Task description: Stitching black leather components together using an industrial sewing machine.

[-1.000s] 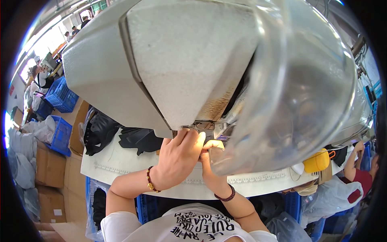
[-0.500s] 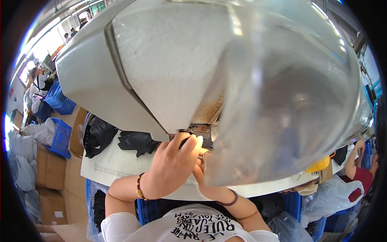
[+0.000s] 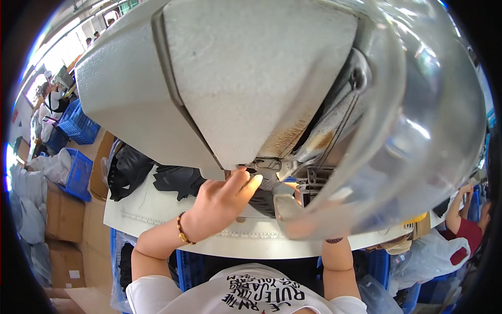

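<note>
A large pale sewing machine (image 3: 251, 73) fills the upper middle, with a clear curved plastic guard (image 3: 418, 157) on its right. My left hand (image 3: 217, 206) is at the machine's working end, its fingers curled and bent down beside the metal parts. Its fingertips meet the edge of a dark fabric piece (image 3: 264, 203), most of which is hidden under the machine. My right hand (image 3: 319, 225) shows only as a blur through the guard, to the right of the fabric. Its fingers cannot be made out.
Black cut pieces (image 3: 178, 181) and a black bundle (image 3: 129, 170) lie on the white table (image 3: 151, 214) at left. Cardboard boxes (image 3: 65, 214) and blue crates (image 3: 78, 175) stand on the floor. A co-worker in a red sleeve (image 3: 454, 221) sits at right, near plastic bags (image 3: 429, 256).
My right hand has left my left hand and moved right, behind the guard. My left hand has stayed at the machine, fingers slightly shifted. The view has shifted, showing more metal parts.
</note>
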`<state>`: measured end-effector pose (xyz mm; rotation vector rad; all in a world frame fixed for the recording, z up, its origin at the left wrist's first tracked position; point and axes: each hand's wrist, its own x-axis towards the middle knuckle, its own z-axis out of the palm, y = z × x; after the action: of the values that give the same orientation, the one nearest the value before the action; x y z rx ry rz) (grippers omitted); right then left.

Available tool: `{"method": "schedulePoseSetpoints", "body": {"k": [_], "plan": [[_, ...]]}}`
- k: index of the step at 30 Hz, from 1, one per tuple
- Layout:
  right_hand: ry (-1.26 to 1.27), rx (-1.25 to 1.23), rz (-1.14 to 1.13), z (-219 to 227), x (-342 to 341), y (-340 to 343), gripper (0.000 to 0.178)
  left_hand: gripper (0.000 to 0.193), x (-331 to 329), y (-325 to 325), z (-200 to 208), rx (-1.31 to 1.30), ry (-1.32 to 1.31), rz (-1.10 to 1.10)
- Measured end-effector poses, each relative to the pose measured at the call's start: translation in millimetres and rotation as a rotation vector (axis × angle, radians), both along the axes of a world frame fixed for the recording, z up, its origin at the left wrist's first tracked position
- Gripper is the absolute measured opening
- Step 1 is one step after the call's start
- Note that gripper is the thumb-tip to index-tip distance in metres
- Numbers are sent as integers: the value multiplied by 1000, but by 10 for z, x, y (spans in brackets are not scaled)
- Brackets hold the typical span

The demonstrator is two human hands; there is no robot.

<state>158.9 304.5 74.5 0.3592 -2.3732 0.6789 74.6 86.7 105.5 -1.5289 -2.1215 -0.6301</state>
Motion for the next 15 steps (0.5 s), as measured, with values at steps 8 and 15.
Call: {"method": "schedulePoseSetpoints", "body": {"k": [8, 15], "plan": [[78, 283, -161, -23, 109, -319, 33, 45, -369, -139, -109, -49, -190, -119], [-184, 4, -93, -17, 266, -601, 32, 42, -672, -112, -157, 35, -163, -229]]}}
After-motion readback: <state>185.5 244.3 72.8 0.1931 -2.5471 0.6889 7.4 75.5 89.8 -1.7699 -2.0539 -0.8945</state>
